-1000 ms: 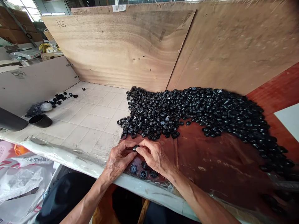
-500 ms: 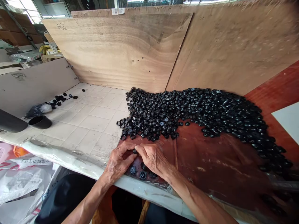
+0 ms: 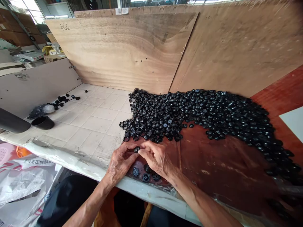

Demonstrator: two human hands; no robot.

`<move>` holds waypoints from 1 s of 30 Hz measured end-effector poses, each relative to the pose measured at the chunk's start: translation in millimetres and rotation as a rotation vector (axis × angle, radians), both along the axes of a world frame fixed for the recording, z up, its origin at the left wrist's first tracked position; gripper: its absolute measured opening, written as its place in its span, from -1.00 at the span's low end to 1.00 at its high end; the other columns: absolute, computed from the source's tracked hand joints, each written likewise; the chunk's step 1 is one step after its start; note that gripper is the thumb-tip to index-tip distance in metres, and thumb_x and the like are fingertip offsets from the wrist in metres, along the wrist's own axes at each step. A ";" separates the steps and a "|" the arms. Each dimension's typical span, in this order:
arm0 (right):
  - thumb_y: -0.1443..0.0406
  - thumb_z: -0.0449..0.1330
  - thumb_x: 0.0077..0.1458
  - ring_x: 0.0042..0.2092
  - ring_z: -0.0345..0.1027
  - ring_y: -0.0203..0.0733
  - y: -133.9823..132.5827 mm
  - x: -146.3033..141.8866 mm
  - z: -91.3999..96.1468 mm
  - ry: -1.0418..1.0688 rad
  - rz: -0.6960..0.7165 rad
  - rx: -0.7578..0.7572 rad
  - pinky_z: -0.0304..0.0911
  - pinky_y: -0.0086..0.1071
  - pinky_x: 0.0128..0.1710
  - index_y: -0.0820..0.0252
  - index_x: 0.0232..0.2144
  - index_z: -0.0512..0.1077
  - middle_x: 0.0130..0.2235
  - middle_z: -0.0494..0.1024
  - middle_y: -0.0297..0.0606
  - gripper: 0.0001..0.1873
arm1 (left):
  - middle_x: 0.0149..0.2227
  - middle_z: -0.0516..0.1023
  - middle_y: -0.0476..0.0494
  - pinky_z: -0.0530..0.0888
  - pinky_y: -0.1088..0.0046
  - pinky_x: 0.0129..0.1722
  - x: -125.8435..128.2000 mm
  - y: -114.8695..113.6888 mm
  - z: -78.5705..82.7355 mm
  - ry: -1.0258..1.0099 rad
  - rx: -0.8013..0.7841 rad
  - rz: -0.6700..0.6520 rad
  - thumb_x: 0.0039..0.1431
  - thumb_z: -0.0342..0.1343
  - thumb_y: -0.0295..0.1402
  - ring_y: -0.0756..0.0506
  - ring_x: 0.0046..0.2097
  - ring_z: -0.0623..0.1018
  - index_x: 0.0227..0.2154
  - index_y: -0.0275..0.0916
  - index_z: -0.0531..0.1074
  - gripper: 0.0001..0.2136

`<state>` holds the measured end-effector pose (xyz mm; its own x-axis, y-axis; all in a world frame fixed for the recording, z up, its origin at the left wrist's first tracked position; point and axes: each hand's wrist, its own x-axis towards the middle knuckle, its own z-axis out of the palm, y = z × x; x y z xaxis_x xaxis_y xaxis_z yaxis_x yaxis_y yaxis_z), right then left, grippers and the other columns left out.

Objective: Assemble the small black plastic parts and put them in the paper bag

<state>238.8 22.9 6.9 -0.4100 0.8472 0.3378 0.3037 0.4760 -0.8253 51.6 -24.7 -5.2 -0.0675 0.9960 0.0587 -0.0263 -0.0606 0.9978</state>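
Left hand [image 3: 121, 161] and right hand [image 3: 155, 157] held low over red-brown surface [image 3: 213, 167], wrists angled inward. One small black part [image 3: 136, 149] pinched between both hands' closed fingertips. Four loose parts [image 3: 146, 177] counted nearby; heap [image 3: 201, 107] beyond too dense to count. Held part less covered by right fingers than half a second ago.

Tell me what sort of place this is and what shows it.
Probably a workshop or small factory: a big pile of small black parts lies on a worktop in front of wooden boards, with brown boxes at far left.
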 end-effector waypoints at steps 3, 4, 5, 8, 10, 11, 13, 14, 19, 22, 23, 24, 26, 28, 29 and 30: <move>0.12 0.22 0.36 -0.51 0.12 -0.29 -0.5 0.8 3.0 -0.033 0.032 0.000 0.04 -0.35 -0.44 0.11 -0.56 0.27 -0.57 0.25 -0.43 -0.55 | -0.15 0.67 -0.14 0.65 0.41 -0.19 0.5 0.4 1.2 -0.014 -0.005 -0.011 0.20 0.37 -0.22 -0.10 -0.22 0.69 -0.13 -0.23 0.53 -0.73; 0.15 0.23 0.34 -0.51 0.13 -0.28 -0.5 1.1 3.7 -0.033 0.026 0.004 0.04 -0.35 -0.44 0.11 -0.57 0.25 -0.57 0.26 -0.43 -0.55 | -0.17 0.67 -0.12 0.65 0.43 -0.22 0.7 0.4 1.7 -0.014 -0.008 -0.009 0.19 0.37 -0.23 -0.09 -0.23 0.69 -0.13 -0.22 0.54 -0.74; 0.18 0.24 0.32 -0.49 0.18 -0.27 -0.3 1.4 4.2 -0.022 0.024 0.007 0.08 -0.35 -0.43 0.11 -0.54 0.29 -0.54 0.31 -0.41 -0.61 | -0.17 0.67 -0.12 0.64 0.44 -0.22 0.8 0.4 2.1 -0.013 -0.009 -0.009 0.19 0.37 -0.25 -0.09 -0.24 0.69 -0.13 -0.22 0.54 -0.74; 0.27 0.22 0.30 -0.39 0.34 -0.22 0.4 2.3 4.9 0.019 0.046 0.016 0.21 -0.35 -0.34 0.11 -0.37 0.43 -0.40 0.51 -0.34 -0.84 | -0.15 0.67 -0.12 0.63 0.45 -0.19 0.9 0.2 2.3 0.001 -0.008 0.004 0.19 0.36 -0.29 -0.08 -0.21 0.69 -0.11 -0.21 0.56 -0.76; 0.28 0.22 0.30 -0.41 0.35 -0.22 0.7 2.5 5.4 0.002 0.044 0.013 0.22 -0.35 -0.34 0.11 -0.42 0.41 -0.44 0.50 -0.36 -0.80 | -0.18 0.66 -0.10 0.62 0.46 -0.20 0.5 0.2 1.6 0.017 -0.014 0.016 0.20 0.36 -0.30 -0.07 -0.22 0.68 -0.11 -0.21 0.56 -0.76; 0.28 0.23 0.30 -0.42 0.34 -0.22 0.7 2.4 5.6 0.002 0.036 0.003 0.23 -0.35 -0.35 0.11 -0.41 0.41 -0.45 0.49 -0.36 -0.80 | -0.19 0.66 -0.10 0.62 0.46 -0.20 0.3 0.2 1.3 0.020 -0.014 0.015 0.20 0.36 -0.29 -0.08 -0.22 0.68 -0.11 -0.21 0.55 -0.76; 0.29 0.23 0.29 -0.39 0.38 -0.21 0.7 2.0 5.6 0.019 0.049 -0.010 0.28 -0.36 -0.33 0.11 -0.30 0.47 -0.37 0.53 -0.34 -0.93 | -0.15 0.68 -0.12 0.64 0.42 -0.17 -0.1 0.2 1.2 0.015 -0.003 -0.003 0.22 0.35 -0.28 -0.10 -0.19 0.70 -0.11 -0.22 0.54 -0.76; 0.29 0.23 0.28 -0.36 0.40 -0.20 0.6 1.8 5.4 0.027 0.059 -0.011 0.31 -0.36 -0.30 0.11 -0.24 0.48 -0.34 0.55 -0.32 -0.97 | -0.13 0.68 -0.14 0.64 0.40 -0.16 -0.3 0.1 1.5 0.014 0.003 -0.014 0.22 0.35 -0.27 -0.11 -0.19 0.70 -0.11 -0.22 0.54 -0.76; 0.29 0.22 0.31 -0.35 0.41 -0.19 -0.1 1.6 3.5 0.018 0.035 -0.015 0.30 -0.36 -0.29 0.10 -0.29 0.48 -0.37 0.53 -0.34 -0.92 | -0.19 0.71 -0.13 0.64 0.42 -0.19 -0.6 -0.3 3.8 0.017 -0.030 -0.035 0.23 0.37 -0.22 -0.10 -0.23 0.71 -0.08 -0.23 0.51 -0.71; 0.32 0.21 0.29 -0.28 0.46 -0.18 -1.0 1.1 3.9 0.037 0.070 -0.009 0.35 -0.35 -0.22 0.11 -0.16 0.51 -0.28 0.57 -0.30 -0.90 | -0.17 0.72 -0.15 0.65 0.36 -0.10 0.2 -0.5 1.9 -0.017 -0.028 -0.057 0.23 0.37 -0.23 -0.15 -0.14 0.72 -0.09 -0.22 0.50 -0.72; 0.32 0.22 0.27 -0.28 0.47 -0.18 -1.3 0.3 3.8 0.041 0.064 -0.036 0.36 -0.35 -0.23 0.11 -0.17 0.51 -0.28 0.58 -0.30 -0.91 | -0.17 0.72 -0.15 0.65 0.35 -0.09 0.3 -0.5 0.5 -0.004 -0.013 -0.045 0.23 0.37 -0.24 -0.15 -0.14 0.72 -0.12 -0.22 0.50 -0.74; 0.33 0.23 0.25 -0.31 0.47 -0.19 -1.8 -1.1 3.4 0.051 0.048 -0.090 0.36 -0.36 -0.26 0.12 -0.21 0.51 -0.31 0.58 -0.31 -0.93 | -0.17 0.72 -0.14 0.64 0.36 -0.11 0.3 -0.6 -1.1 0.024 0.008 -0.027 0.23 0.37 -0.25 -0.14 -0.14 0.72 -0.16 -0.22 0.51 -0.77; 0.32 0.25 0.19 -0.41 0.45 -0.22 -2.9 -5.1 1.8 0.093 0.009 -0.266 0.33 -0.39 -0.37 0.13 -0.26 0.49 -0.40 0.55 -0.35 -0.95 | -0.14 0.71 -0.15 0.63 0.38 -0.12 -0.4 -0.8 -4.3 0.109 0.084 0.003 0.24 0.33 -0.28 -0.14 -0.13 0.71 -0.22 -0.21 0.52 -0.84; 0.32 0.27 0.14 -0.49 0.41 -0.24 -4.3 -9.3 0.4 0.138 -0.016 -0.462 0.28 -0.42 -0.46 0.14 -0.27 0.48 -0.46 0.53 -0.40 -0.93 | -0.10 0.70 -0.14 0.61 0.38 -0.08 -1.9 -1.0 -6.0 0.230 0.170 0.000 0.28 0.28 -0.33 -0.13 -0.09 0.69 -0.24 -0.19 0.54 -0.93; 0.31 0.27 0.12 -0.53 0.39 -0.26 -4.8 -10.6 0.7 0.148 -0.027 -0.532 0.25 -0.43 -0.50 0.14 -0.28 0.47 -0.47 0.52 -0.42 -0.92 | -0.09 0.69 -0.14 0.59 0.38 -0.06 -2.7 -1.1 -5.8 0.290 0.210 -0.013 0.29 0.25 -0.36 -0.13 -0.08 0.68 -0.23 -0.18 0.55 -0.96; 0.30 0.28 0.11 -0.55 0.37 -0.26 -5.1 -10.7 1.8 0.136 -0.027 -0.565 0.22 -0.44 -0.53 0.14 -0.30 0.47 -0.48 0.51 -0.43 -0.92 | -0.09 0.68 -0.14 0.58 0.38 -0.04 -3.3 -1.1 -4.7 0.340 0.238 -0.030 0.28 0.24 -0.39 -0.13 -0.07 0.68 -0.23 -0.18 0.55 -0.96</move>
